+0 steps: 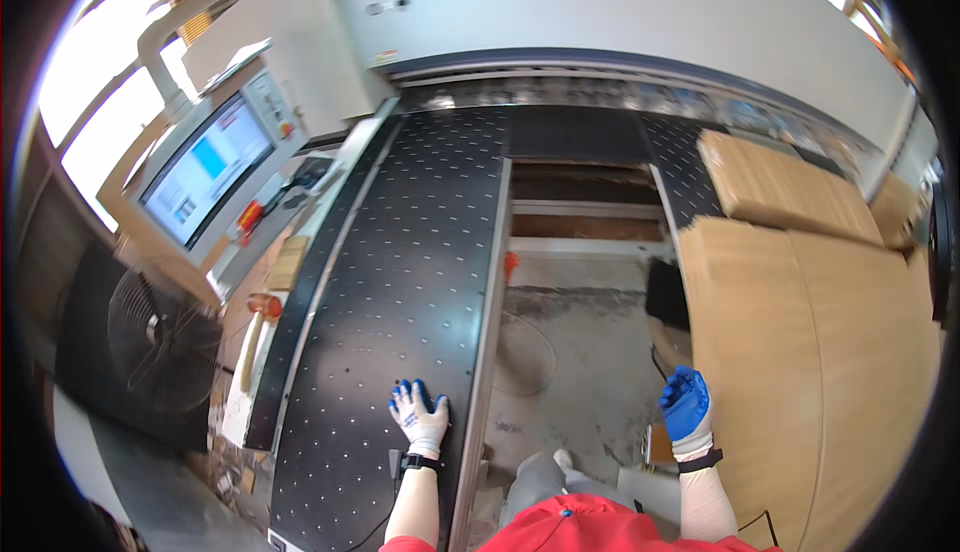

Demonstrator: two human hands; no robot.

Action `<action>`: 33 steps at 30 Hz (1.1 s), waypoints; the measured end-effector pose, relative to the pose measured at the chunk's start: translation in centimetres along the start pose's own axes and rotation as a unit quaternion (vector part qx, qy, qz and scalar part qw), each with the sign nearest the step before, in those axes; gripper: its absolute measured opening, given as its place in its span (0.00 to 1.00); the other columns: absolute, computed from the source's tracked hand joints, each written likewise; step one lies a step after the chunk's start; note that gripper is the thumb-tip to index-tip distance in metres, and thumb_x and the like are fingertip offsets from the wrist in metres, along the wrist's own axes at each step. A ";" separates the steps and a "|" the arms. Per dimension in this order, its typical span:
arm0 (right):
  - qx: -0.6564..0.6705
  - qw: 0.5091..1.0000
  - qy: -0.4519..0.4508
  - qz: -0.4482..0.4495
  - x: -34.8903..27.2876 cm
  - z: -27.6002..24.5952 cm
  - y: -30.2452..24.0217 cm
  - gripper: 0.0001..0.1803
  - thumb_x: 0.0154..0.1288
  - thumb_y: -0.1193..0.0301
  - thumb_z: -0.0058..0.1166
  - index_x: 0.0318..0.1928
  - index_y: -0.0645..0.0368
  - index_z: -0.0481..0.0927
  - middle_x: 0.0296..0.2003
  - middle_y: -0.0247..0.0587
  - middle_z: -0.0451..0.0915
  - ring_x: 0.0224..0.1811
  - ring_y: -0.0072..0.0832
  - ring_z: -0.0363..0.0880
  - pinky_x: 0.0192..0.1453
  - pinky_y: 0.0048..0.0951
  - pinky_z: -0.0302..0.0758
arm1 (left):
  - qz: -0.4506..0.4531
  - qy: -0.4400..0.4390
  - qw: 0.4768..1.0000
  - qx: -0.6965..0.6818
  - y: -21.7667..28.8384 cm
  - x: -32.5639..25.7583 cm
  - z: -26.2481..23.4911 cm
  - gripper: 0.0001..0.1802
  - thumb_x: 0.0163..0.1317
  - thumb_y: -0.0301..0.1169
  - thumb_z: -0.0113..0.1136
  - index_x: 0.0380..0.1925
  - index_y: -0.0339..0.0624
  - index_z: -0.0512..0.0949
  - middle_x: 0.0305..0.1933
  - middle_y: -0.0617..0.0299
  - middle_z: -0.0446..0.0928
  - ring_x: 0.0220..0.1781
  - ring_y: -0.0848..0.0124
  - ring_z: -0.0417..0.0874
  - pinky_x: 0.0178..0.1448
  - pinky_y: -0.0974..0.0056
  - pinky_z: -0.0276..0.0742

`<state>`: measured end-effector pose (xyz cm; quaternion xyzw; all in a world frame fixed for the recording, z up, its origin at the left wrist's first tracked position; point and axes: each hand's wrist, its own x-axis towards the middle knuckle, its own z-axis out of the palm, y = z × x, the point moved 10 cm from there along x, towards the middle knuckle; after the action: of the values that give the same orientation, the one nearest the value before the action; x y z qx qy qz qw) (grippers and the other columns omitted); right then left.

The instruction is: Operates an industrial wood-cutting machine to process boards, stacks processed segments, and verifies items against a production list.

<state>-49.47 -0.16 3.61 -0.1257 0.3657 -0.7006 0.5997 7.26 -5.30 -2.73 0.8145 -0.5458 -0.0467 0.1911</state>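
Observation:
My left hand point(420, 416), in a white and blue glove, lies flat with fingers spread on a long black perforated machine table point(400, 282). My right hand point(687, 407), in a blue glove, hovers with fingers curled loosely, holding nothing, close to the left edge of a stack of light brown wooden boards point(800, 352). A gap with bare concrete floor point(570, 352) separates the two hands.
A large white machine housing point(600, 12) spans the back. A control screen point(205, 167) stands at the left, with a round fan point(155, 337) below it. More brown boards point(775, 187) lie at the back right. A mallet point(258, 327) rests beside the table's left edge.

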 end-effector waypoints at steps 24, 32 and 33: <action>-0.145 0.844 -0.458 0.240 41.5 66.9 34.9 0.18 0.77 0.54 0.52 0.49 0.54 0.84 0.37 0.34 0.84 0.34 0.26 0.79 0.37 0.29 0.74 | -0.119 0.040 0.992 0.016 3.4 18.5 1.6 0.37 0.62 0.56 0.64 0.67 0.50 0.75 0.75 0.50 0.69 0.79 0.50 0.65 0.84 0.41 0.46; -0.088 0.716 -0.629 0.288 37.6 110.2 42.1 0.23 0.70 0.44 0.62 0.38 0.51 0.78 0.27 0.33 0.79 0.30 0.29 0.80 0.37 0.32 0.80 | -0.290 0.151 0.945 0.027 0.0 17.7 0.4 0.30 0.59 0.47 0.68 0.58 0.44 0.79 0.67 0.49 0.76 0.73 0.48 0.72 0.80 0.45 0.59; -0.095 0.737 -0.610 0.275 37.2 114.3 42.9 0.25 0.68 0.42 0.64 0.38 0.51 0.77 0.26 0.33 0.78 0.29 0.31 0.80 0.37 0.32 0.82 | -0.306 0.172 0.936 0.034 -0.3 17.5 -0.1 0.29 0.58 0.46 0.69 0.57 0.43 0.79 0.67 0.49 0.76 0.72 0.49 0.72 0.80 0.44 0.60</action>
<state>43.66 -76.80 45.53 -0.4767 0.0053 -0.2404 0.8455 14.56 -21.00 -0.47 0.9437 -0.2300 0.0563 0.2309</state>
